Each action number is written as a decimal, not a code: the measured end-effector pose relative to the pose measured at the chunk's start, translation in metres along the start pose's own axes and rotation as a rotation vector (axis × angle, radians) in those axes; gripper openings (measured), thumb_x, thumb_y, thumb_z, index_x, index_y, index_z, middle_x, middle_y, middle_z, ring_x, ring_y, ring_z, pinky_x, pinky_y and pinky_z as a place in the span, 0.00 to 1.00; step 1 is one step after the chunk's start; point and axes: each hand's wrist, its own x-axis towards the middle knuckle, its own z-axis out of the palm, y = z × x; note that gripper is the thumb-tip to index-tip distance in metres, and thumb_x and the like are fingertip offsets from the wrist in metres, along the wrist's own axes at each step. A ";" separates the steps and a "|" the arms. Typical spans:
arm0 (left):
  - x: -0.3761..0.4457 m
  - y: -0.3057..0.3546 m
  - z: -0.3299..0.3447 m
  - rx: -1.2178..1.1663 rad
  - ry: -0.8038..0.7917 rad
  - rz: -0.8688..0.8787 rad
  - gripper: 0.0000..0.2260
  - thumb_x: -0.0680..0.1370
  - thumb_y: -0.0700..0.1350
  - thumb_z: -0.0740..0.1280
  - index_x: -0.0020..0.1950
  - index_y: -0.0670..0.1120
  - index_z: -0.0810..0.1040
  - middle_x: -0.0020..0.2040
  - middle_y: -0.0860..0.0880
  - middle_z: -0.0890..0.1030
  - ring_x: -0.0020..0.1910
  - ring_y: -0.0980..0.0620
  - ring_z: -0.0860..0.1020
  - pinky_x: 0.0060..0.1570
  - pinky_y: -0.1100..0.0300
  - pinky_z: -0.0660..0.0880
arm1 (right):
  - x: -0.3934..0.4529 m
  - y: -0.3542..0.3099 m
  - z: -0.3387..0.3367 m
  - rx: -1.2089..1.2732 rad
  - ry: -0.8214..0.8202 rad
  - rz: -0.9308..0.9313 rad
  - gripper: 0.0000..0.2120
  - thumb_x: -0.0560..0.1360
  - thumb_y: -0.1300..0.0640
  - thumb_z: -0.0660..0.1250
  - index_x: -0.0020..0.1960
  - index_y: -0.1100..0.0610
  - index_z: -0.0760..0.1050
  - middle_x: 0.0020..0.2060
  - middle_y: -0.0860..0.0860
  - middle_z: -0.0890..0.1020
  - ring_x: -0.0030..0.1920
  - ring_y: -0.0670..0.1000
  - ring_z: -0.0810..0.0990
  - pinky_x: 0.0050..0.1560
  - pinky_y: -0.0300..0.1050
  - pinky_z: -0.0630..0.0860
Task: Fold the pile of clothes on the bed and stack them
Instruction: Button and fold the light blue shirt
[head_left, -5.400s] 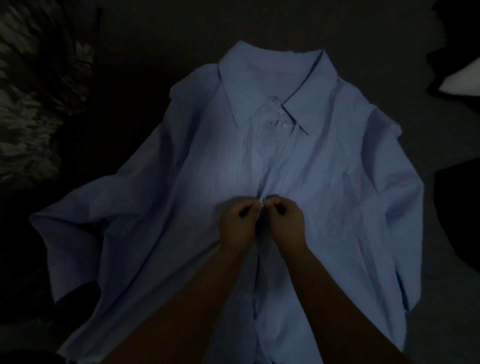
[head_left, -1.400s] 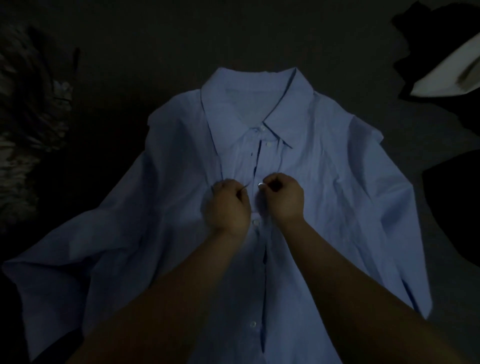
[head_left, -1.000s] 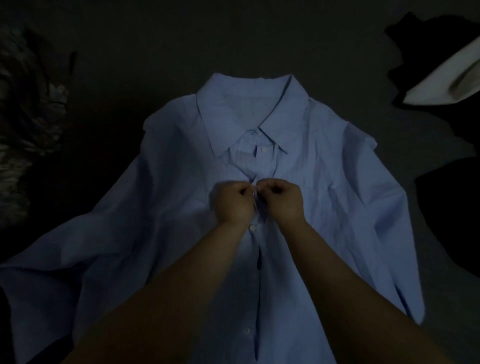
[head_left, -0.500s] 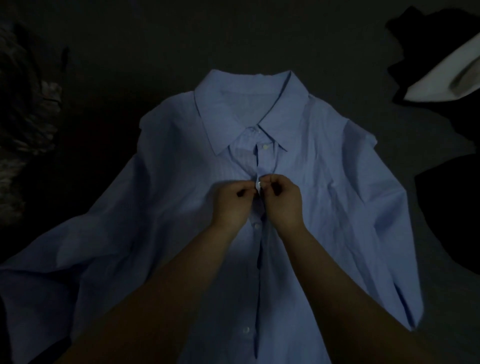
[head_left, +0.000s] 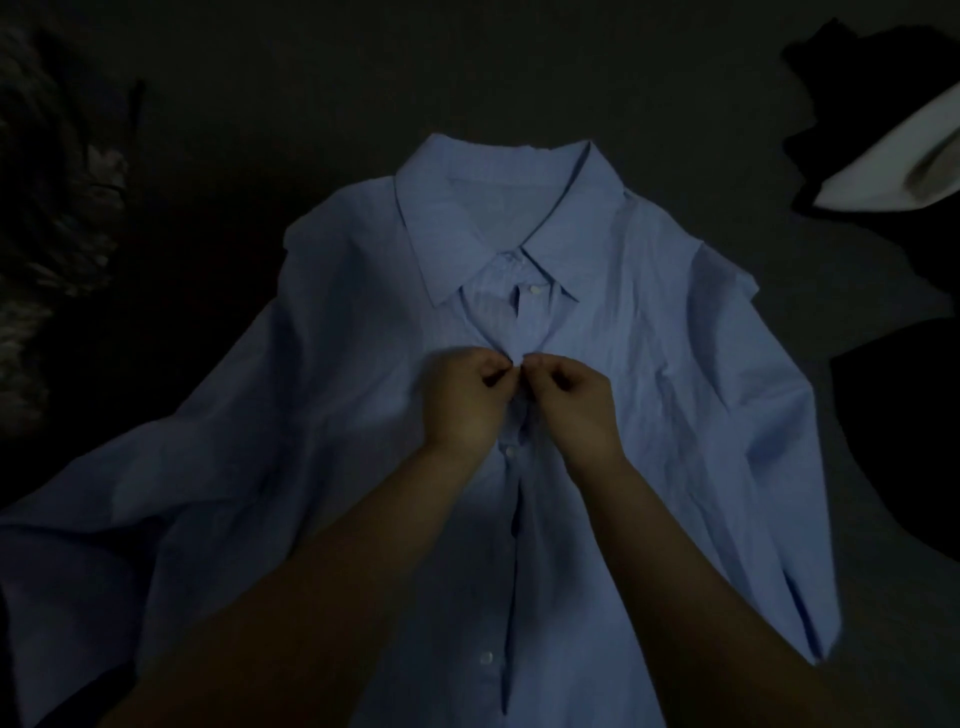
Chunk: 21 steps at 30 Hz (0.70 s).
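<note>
A light blue collared shirt (head_left: 649, 364) lies face up on the dark bed (head_left: 311, 78), collar pointing away from me, sleeves spread to both sides. My left hand (head_left: 462, 400) and my right hand (head_left: 576, 400) meet at the chest, just below the collar. Each pinches one edge of the button placket with curled fingers, fingertips touching at the middle. White buttons show above and below my hands. The button between my fingertips is hidden. The room is very dim.
A patterned dark blanket (head_left: 47, 234) lies at the left. At the right are dark garments (head_left: 898, 441) and a white piece of cloth (head_left: 893, 171) at the upper right. Bare dark bed surface stretches beyond the collar.
My hands went from a lower button to one higher on the placket. In the last second they came together there and pinch the two edges closed.
</note>
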 end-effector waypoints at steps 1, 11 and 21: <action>-0.001 0.000 0.001 0.047 0.003 0.044 0.06 0.76 0.40 0.67 0.41 0.42 0.81 0.38 0.47 0.82 0.37 0.52 0.79 0.40 0.62 0.75 | -0.001 -0.001 0.000 0.012 0.012 0.011 0.10 0.77 0.59 0.66 0.44 0.66 0.80 0.40 0.58 0.83 0.39 0.48 0.79 0.42 0.33 0.76; -0.011 0.000 0.003 0.034 0.070 0.209 0.04 0.76 0.39 0.68 0.46 0.39 0.82 0.42 0.44 0.83 0.40 0.50 0.81 0.45 0.57 0.78 | 0.001 -0.007 0.002 0.127 0.136 0.196 0.07 0.73 0.59 0.70 0.47 0.63 0.81 0.42 0.56 0.84 0.43 0.51 0.82 0.47 0.41 0.80; -0.005 0.009 0.006 0.124 0.057 0.126 0.06 0.77 0.40 0.65 0.43 0.41 0.81 0.39 0.47 0.83 0.36 0.54 0.78 0.34 0.70 0.70 | -0.004 -0.009 0.000 0.190 0.144 0.223 0.03 0.72 0.63 0.70 0.43 0.62 0.81 0.37 0.54 0.83 0.38 0.48 0.80 0.42 0.37 0.79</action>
